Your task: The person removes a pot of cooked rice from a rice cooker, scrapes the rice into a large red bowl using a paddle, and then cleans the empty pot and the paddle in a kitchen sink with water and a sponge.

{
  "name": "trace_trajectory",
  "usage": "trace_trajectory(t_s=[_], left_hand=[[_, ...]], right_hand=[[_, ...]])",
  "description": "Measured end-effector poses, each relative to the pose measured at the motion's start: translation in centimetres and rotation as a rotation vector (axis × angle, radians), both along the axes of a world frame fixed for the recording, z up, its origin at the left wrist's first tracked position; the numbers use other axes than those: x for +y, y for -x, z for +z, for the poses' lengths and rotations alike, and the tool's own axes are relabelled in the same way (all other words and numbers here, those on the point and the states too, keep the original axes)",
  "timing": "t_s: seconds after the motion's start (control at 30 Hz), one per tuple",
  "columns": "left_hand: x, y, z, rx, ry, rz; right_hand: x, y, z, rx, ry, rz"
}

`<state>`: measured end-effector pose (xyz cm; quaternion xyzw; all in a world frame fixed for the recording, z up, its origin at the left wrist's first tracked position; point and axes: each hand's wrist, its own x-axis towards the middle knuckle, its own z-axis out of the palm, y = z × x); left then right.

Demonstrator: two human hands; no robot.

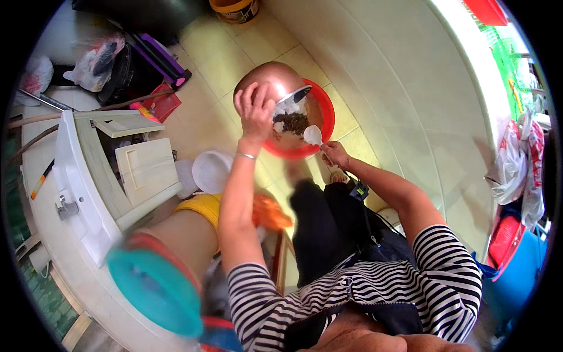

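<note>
My left hand [254,108] grips a pinkish-brown metal pot [277,75], which is tipped on its side over a red plastic basin [329,108]. The pot's mouth faces down into the basin, and its inside is mostly hidden. In the basin lie a white clump that looks like cooked rice [291,107] and a dark brown shredded heap [294,123], with brownish matter around them. My right hand [336,154] holds a white ladle-like spoon [312,135] by its handle. The spoon's bowl is over the basin's near right part.
The basin stands on a tiled floor [211,75] beside a curved-looking tiled wall [396,79]. To the left are an open-doored cabinet [147,169], a white bucket [213,171] and a red dustpan [162,103]. A yellow bucket [235,11] stands farther off.
</note>
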<state>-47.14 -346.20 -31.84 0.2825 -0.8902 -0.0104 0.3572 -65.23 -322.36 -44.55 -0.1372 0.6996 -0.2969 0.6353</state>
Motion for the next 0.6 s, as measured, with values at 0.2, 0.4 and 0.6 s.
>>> trace_trajectory(t_s=[0.2, 0.4, 0.6], left_hand=[[-0.8, -1.4, 1.8, 0.094, -0.114, 0.127], [-0.5, -0.3, 6.2, 0.086, -0.162, 0.110], [0.4, 1.1, 9.5, 0.019, -0.195, 0.128]], right_hand=[[0.5, -0.6, 9.0, 0.326, 0.293, 0.179], [-2.9, 0.5, 15.6, 0.749, 0.633, 0.367], [-9.7, 2.2, 18.2, 1.133, 0.654, 0.570]])
